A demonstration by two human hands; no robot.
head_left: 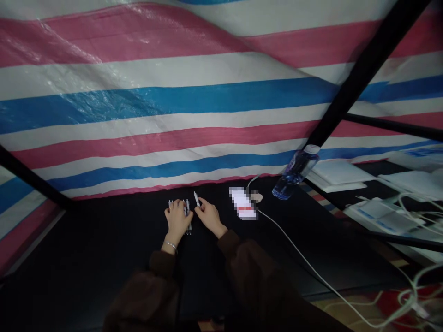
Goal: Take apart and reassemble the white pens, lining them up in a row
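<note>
Leftward on a black table (104,240), the left hand (178,220) is laid palm down with its fingers slightly curled, and a silver bracelet (170,246) is worn at its wrist. Whether it is gripping cannot be told. A small bunch of slim pens (188,227) is placed under and beside that hand, between the two hands. The right hand (209,217) is partly closed, and a white pen (196,199) is pinched in its fingers. Further right, a white object (242,203) is blurred beyond recognition, and a white cable (294,251) is run from it toward the lower right. A clear water bottle (296,175) with a white cap is held tilted near a black metal bar (363,69). White flat packages (337,173) and tangled white cables (411,207) are seen beyond it. Behind everything, a pink, white and blue striped tarpaulin (155,101) is hung.
</note>
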